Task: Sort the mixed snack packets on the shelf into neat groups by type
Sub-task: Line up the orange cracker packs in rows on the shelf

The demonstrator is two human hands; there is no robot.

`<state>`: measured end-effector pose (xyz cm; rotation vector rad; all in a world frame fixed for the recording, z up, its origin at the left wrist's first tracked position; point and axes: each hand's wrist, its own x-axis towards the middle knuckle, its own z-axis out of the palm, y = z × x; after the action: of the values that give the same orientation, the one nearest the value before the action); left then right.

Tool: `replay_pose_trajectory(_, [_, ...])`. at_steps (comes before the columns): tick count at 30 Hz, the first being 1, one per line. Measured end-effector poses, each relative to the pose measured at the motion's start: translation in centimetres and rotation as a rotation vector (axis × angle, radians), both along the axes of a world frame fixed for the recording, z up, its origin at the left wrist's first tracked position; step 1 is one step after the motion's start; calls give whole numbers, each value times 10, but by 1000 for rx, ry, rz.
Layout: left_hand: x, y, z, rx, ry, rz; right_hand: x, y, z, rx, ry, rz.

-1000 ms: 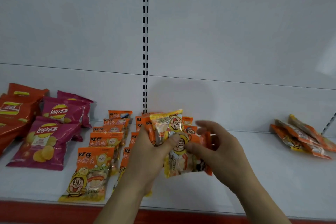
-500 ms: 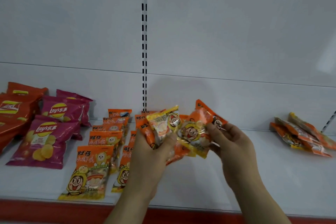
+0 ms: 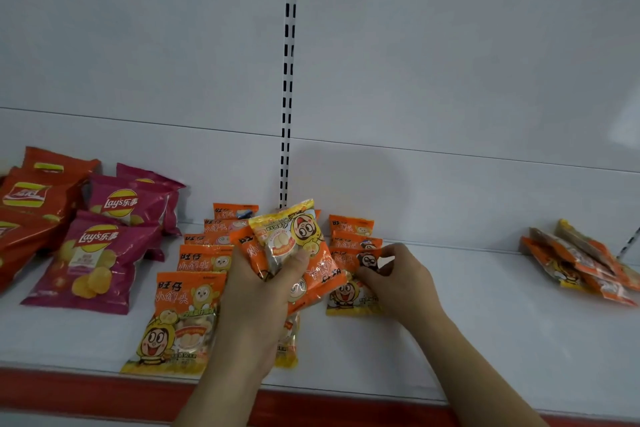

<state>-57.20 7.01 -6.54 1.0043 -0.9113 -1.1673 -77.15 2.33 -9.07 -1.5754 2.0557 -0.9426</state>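
Observation:
My left hand [image 3: 258, 291] grips a bunch of small orange and yellow snack packets [image 3: 289, 241] above the shelf's middle. My right hand [image 3: 394, 279] pinches the top of another orange packet [image 3: 349, 291] that lies on the white shelf [image 3: 485, 329], at the front of a short column of like packets [image 3: 349, 227]. Left of my left hand, a row of the same orange packets [image 3: 183, 319] runs from the front edge to the back wall. Magenta chip bags [image 3: 91, 260] and red chip bags [image 3: 29, 198] lie at the far left.
A loose pile of orange and yellow packets [image 3: 578, 263] sits at the far right of the shelf. A red strip [image 3: 69, 388] runs along the shelf's front edge. A slotted upright [image 3: 287, 80] divides the white back panel.
My right hand has taken one orange packet from the bunch, moved it down and right, and laid it on the shelf. My left hand still holds the rest, a little lower.

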Motion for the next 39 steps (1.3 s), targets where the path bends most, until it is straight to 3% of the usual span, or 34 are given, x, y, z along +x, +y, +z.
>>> replay_pose_trajectory(4, [-2,-1,-2,1,-14,-59,-2,3,3,19,-34,-51])
replay_pose_trajectory(7, [-6,0,0,-19,-17,-126,0,23,22,-157,-106,-87])
replay_pose_trajectory(10, [-14,0,2,-34,-37,-148,14,54,49,-168,-427,181])
replay_pose_trajectory(12, [-19,1,1,-54,-58,-134,26,69,52,-76,-393,327])
replay_pose_trajectory(14, [-23,2,4,-52,-41,-123,26,70,47,-122,-377,251])
replay_pose_trajectory(16, [-22,1,6,-20,5,-131,14,68,47,-172,-522,149])
replay_pose_trajectory(19, [-19,-2,9,-21,-14,-123,-2,69,58,-170,-645,163])
replay_pose_trajectory(23, [-26,2,8,-62,-62,-111,11,70,52,-99,-585,247])
replay_pose_trajectory(26, [-28,6,9,-62,-64,-96,13,70,49,-187,-646,186])
replay_pose_trajectory(30, [-16,6,20,-48,26,-161,-11,70,59,-245,-479,290])
replay_pose_trajectory(35, [-13,11,29,-111,-285,-442,-23,73,81,-119,-204,615])
replay_pose_trajectory(39, [-24,13,18,-147,-189,-228,-14,74,72,-237,-393,335])
